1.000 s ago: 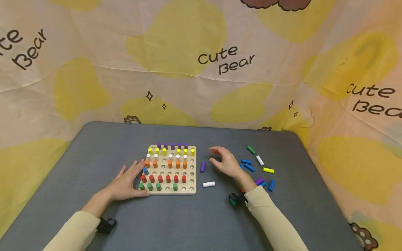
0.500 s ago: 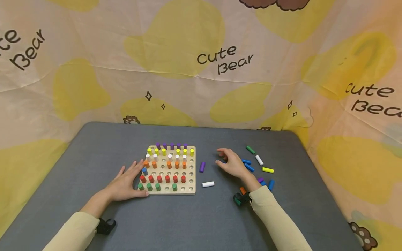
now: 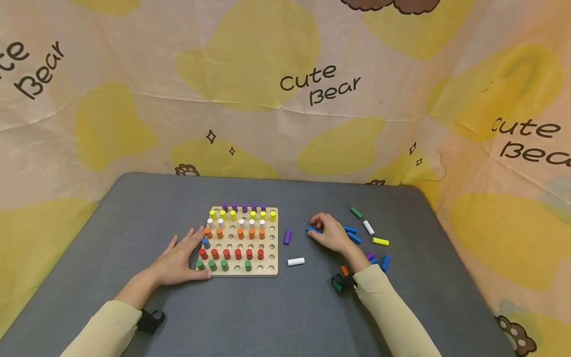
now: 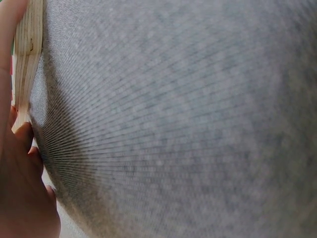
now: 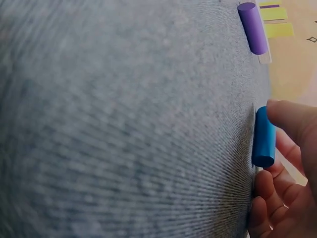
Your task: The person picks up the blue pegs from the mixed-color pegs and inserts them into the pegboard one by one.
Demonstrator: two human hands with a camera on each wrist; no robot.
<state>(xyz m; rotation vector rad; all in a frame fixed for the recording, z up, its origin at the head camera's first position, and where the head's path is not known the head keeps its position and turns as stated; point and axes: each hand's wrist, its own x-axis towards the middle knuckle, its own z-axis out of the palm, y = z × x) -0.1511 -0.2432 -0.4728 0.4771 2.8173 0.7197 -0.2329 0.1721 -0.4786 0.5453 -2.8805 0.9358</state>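
A wooden pegboard (image 3: 273, 248) lies on the table, with rows of purple, yellow, white, orange, blue, red and green pegs. My left hand (image 3: 179, 259) rests at its left edge, fingers spread and thumb at the near left corner; the left wrist view shows the hand against the board's side (image 4: 28, 49). To the right of the board, my right hand (image 3: 330, 234) pinches a blue peg (image 5: 264, 139) lying on the table, the thumb on one side and fingers behind. Between board and right hand lies a purple peg (image 3: 287, 237), with a white peg (image 3: 296, 262) nearer me.
Loose pegs lie right of my right hand: green (image 3: 356, 212), white (image 3: 368, 227), yellow (image 3: 381, 242) and several blue (image 3: 385, 264). An orange peg (image 3: 345, 270) lies by the right wrist strap. A patterned cloth (image 3: 250, 99) stands behind the grey table (image 3: 250, 317).
My right hand has moved slightly right, then come down, its fingers closing on the blue peg. My left hand stays at the board.
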